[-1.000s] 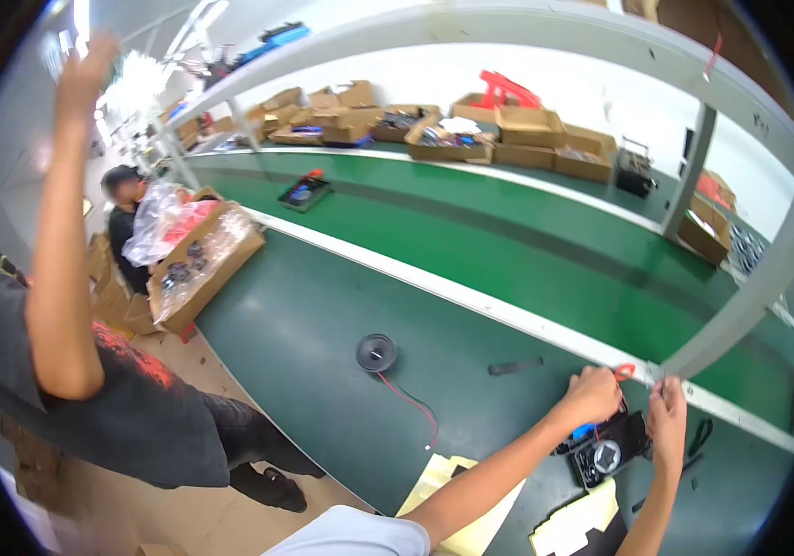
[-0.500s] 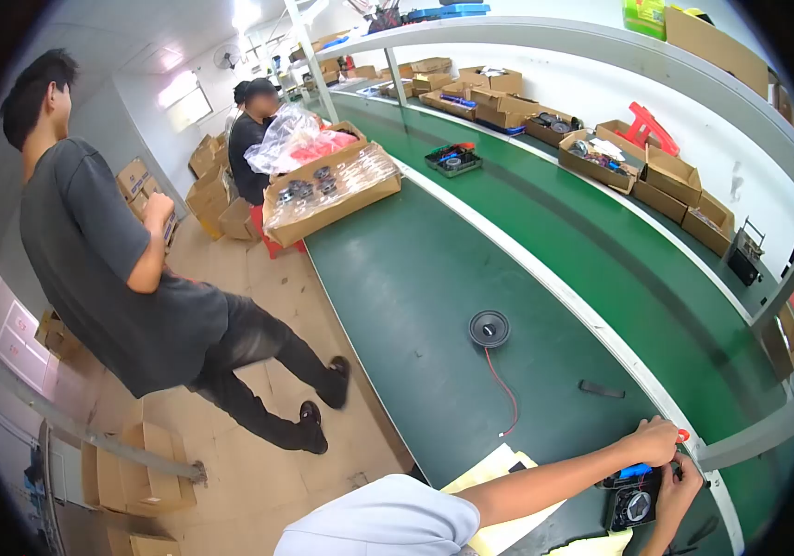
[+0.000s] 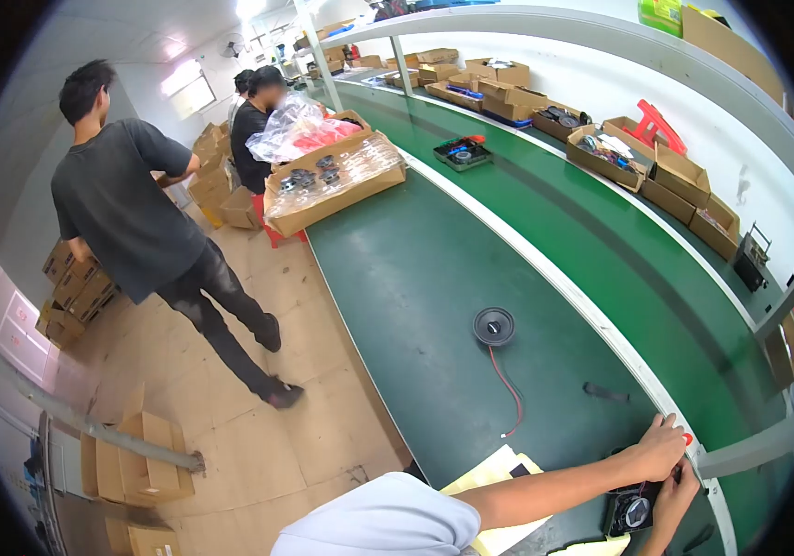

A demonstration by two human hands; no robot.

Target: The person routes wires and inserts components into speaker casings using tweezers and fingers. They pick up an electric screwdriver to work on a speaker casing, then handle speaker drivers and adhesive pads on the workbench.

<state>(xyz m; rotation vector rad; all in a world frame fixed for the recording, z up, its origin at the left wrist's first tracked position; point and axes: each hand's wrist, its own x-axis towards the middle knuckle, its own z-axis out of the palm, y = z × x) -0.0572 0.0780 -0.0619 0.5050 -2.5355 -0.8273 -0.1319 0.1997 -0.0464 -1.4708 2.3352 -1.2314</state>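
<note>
At the lower right, my left hand (image 3: 660,450) is closed beside the white rail, with a small red piece (image 3: 688,439) just past its fingers. What it grips is hidden. My right hand (image 3: 678,491) sits just below it, fingers pinched together on something too small to name. Between my wrists lies a black case with a round speaker (image 3: 636,511) in it, partly covered by my left hand and forearm. A loose black speaker (image 3: 494,326) with a red wire (image 3: 512,389) rests on the dark green table (image 3: 397,278).
Yellow sheets (image 3: 494,471) lie under my left forearm. A black strip (image 3: 606,392) is near the rail (image 3: 591,320). A box of speakers (image 3: 336,176) stands at the table's far end. An open case (image 3: 463,153) sits on the green belt. A person (image 3: 137,195) is on the left.
The view has swung left, then steadied. The person on the left has lowered a raised arm and now faces away, farther from the table. My hands remain close together at the case.
</note>
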